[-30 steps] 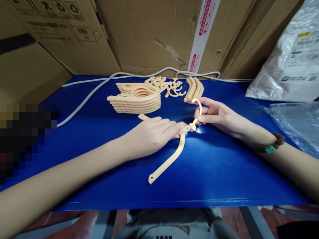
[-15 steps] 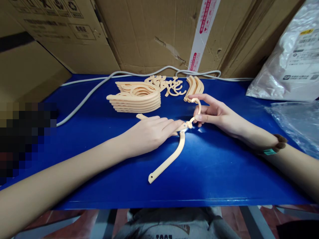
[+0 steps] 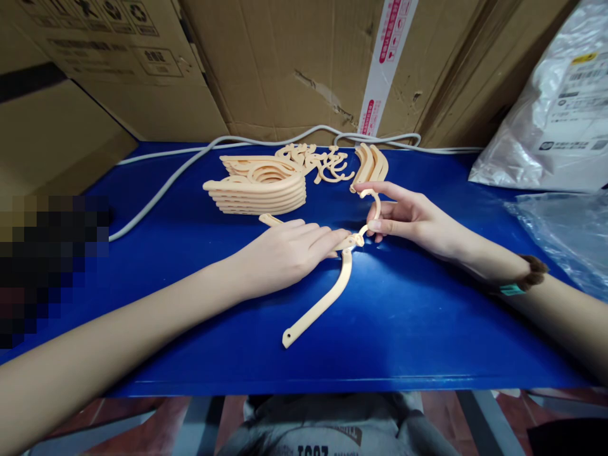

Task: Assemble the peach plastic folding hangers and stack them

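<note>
My left hand point(image 3: 291, 256) lies over a cream plastic folding hanger frame, fingers closed on it; the palm hides most of the frame. One curved hanger arm point(image 3: 323, 303) with a hole at its tip reaches toward the table's front edge, and the end of another arm point(image 3: 270, 220) pokes out behind the hand. A cream hanger hook point(image 3: 379, 206) is pinched between my right hand's point(image 3: 401, 215) thumb and fingers. Its base meets the frame's joint just beyond my left fingertips; whether it is seated there I cannot tell.
Behind lie a stack of hanger frames point(image 3: 261, 190), a heap of loose hooks point(image 3: 327, 164) and several curved arms point(image 3: 371, 163) on the blue table point(image 3: 403, 335). A grey cable point(image 3: 164, 201) runs along the back before cardboard boxes point(image 3: 294, 63). Plastic packaging point(image 3: 546, 120) stands at right.
The hook and my right hand have shifted slightly left, bringing the hook's base closer against the frame's joint. My left hand stays nearly still.
</note>
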The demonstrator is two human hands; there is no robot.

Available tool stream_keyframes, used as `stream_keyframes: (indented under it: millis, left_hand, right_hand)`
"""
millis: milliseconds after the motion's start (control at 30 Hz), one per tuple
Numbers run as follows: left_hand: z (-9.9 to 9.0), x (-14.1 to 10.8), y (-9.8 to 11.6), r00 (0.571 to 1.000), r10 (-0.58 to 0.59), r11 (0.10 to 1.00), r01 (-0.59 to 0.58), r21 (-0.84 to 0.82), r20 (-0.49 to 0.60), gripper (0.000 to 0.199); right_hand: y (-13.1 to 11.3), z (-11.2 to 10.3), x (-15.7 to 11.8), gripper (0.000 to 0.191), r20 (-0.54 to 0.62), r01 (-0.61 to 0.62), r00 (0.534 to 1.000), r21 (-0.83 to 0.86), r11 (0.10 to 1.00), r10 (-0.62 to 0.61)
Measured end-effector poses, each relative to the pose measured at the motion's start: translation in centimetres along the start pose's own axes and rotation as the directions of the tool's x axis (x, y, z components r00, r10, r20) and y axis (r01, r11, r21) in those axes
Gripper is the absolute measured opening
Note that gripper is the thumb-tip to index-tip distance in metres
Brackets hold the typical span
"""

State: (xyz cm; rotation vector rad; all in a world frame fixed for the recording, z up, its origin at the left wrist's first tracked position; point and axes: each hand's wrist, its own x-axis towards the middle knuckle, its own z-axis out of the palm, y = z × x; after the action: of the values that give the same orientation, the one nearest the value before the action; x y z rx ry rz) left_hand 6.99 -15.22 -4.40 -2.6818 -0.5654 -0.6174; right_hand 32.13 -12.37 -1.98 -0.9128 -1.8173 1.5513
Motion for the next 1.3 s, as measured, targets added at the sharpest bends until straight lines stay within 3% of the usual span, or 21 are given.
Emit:
stream_keyframes:
  millis: [633,1100,1300]
  left_hand:
    - [0.1,-0.1,-0.1,0.999,-0.010,0.999,0.008,0.037,0.045,0.031]
    - [0.1,0.0,0.0,0.995,-0.033,0.998,0.028,0.055,0.092,0.030]
    - [0.2,0.1,0.1,0.990,-0.043,0.998,0.037,0.048,0.133,0.032]
  right_hand:
    - [0.0,0.0,-0.2,0.054,-0.037,0.054,0.997,-0.166,0.985,-0.061]
    - [-0.7,0.6,-0.5,0.052,-0.048,0.194,0.970,-0.440,0.877,-0.239]
    - [-0.9,1.2,-0.6,0.049,-0.089,0.146,0.971,-0.513,0.846,-0.221]
